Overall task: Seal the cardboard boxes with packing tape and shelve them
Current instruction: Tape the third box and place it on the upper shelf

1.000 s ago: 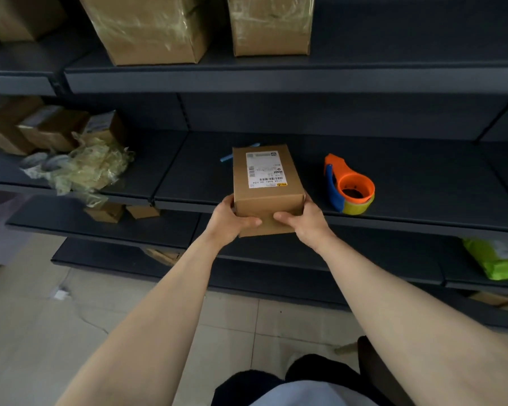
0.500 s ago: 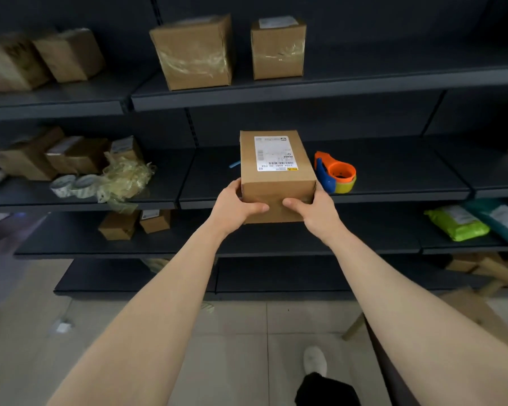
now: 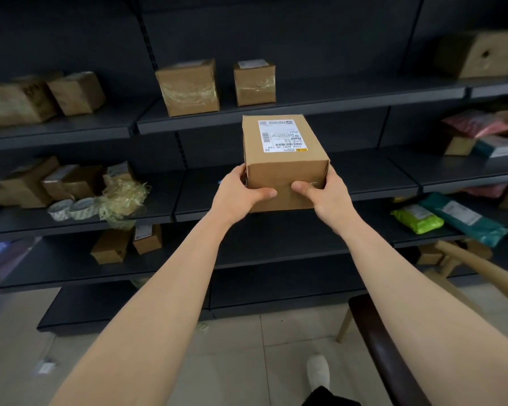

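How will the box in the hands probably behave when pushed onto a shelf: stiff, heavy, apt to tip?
Probably stiff: the box shows flat faces and sharp edges while the left hand and right hand grip only its near end. Likely light, being held out on stretched arms. Wider than tall, it should slide rather than tip.

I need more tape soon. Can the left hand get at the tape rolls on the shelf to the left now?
Probably not yet: the left hand grips the labelled box along with the right hand. Nothing stands before the tape rolls, so once freed it likely could.
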{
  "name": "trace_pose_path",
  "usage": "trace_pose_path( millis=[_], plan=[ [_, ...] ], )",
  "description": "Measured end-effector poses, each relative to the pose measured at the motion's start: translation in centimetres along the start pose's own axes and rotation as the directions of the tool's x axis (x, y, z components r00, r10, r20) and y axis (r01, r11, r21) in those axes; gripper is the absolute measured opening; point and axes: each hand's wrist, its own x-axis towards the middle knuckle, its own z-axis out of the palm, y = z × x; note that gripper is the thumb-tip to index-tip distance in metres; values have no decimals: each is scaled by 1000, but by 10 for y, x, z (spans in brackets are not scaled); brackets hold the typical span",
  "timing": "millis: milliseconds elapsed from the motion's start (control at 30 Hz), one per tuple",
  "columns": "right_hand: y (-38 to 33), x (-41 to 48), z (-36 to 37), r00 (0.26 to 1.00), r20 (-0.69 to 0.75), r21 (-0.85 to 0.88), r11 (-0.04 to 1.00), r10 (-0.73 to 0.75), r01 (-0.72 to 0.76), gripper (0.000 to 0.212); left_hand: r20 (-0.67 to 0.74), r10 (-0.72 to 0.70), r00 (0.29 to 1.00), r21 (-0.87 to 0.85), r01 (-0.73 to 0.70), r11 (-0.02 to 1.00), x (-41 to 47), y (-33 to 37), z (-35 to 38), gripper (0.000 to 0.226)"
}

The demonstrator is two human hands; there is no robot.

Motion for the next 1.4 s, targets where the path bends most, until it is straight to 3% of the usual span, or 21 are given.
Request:
trace_pose_path(
  millis=[433, 733, 1100, 1400],
  plan=[
    [-74, 79, -50, 969, -132, -28, 978, -208, 206, 57, -71, 183, 980, 3, -183, 983, 83, 97, 7, 73],
    [-69, 190, -85, 970, -141, -31, 980, -197, 194, 59, -85, 256, 963, -37, -260, 965, 178, 123, 44, 61],
    [-23, 308, -98, 992, -86, -34, 996, -89, 87, 51, -117, 79, 990, 13, -78, 997, 291, 108, 78, 58],
    [5, 352, -95, 998, 0, -56, 996, -68, 68, 50, -110, 8, 994, 18, -6, 1000, 329, 86, 87, 58]
  ],
)
